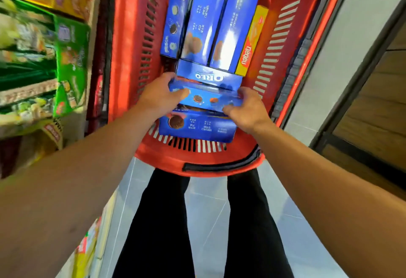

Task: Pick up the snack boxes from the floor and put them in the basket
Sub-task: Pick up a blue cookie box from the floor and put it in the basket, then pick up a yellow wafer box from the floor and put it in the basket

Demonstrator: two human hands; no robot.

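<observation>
A red plastic basket stands on the floor in front of me. Inside it, three long blue cookie boxes and a yellow box lie side by side at the far end. A blue Oreo box lies crosswise below them, and another blue box lies at the near end. Between those two I hold a blue cookie box crosswise over the basket. My left hand grips its left end and my right hand grips its right end.
Store shelves with green and yellow snack packages run along the left, close to the basket. Grey floor tiles lie under my legs. A dark-framed wooden panel stands at the right.
</observation>
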